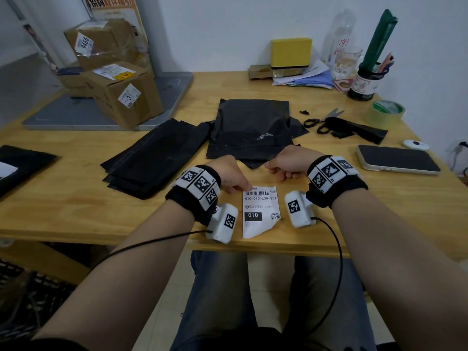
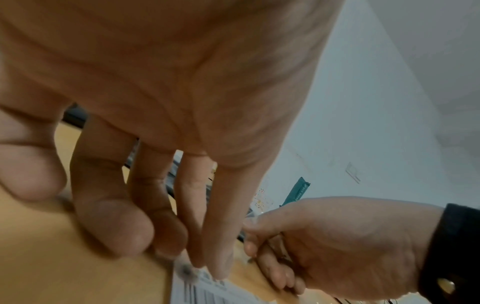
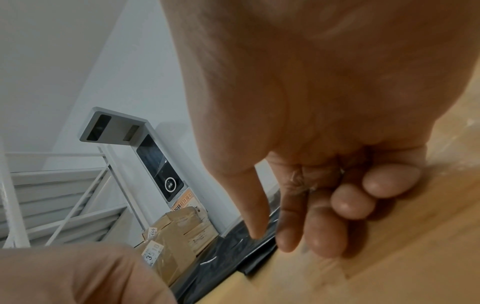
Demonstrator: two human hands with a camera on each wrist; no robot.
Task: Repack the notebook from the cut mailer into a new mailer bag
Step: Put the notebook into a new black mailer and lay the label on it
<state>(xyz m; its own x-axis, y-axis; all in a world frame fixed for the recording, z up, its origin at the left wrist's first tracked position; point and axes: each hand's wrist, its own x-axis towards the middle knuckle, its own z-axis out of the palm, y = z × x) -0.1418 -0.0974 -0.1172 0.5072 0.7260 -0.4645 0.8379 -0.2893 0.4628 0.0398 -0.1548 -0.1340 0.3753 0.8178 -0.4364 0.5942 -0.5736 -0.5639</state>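
Note:
A sealed black mailer (image 1: 250, 127) lies flat mid-table, its near flap folded over; no notebook shows. A white shipping label (image 1: 260, 211) with barcode lies near the front edge. My left hand (image 1: 235, 188) presses straight fingertips (image 2: 218, 267) on the top left corner of the label (image 2: 197, 288). My right hand (image 1: 276, 171) hovers at the near edge of the mailer (image 3: 221, 259), fingers curled around a crumpled clear strip (image 3: 297, 179). A stack of flat black mailers (image 1: 149, 160) lies left of the hands.
Scissors (image 1: 321, 120) and black cut scraps (image 1: 359, 130) lie at the right, with a tape roll (image 1: 385, 114) and a phone (image 1: 397, 158). Cardboard boxes (image 1: 121, 97) sit on a scale at the back left. The table's front edge (image 1: 278, 249) is just below the label.

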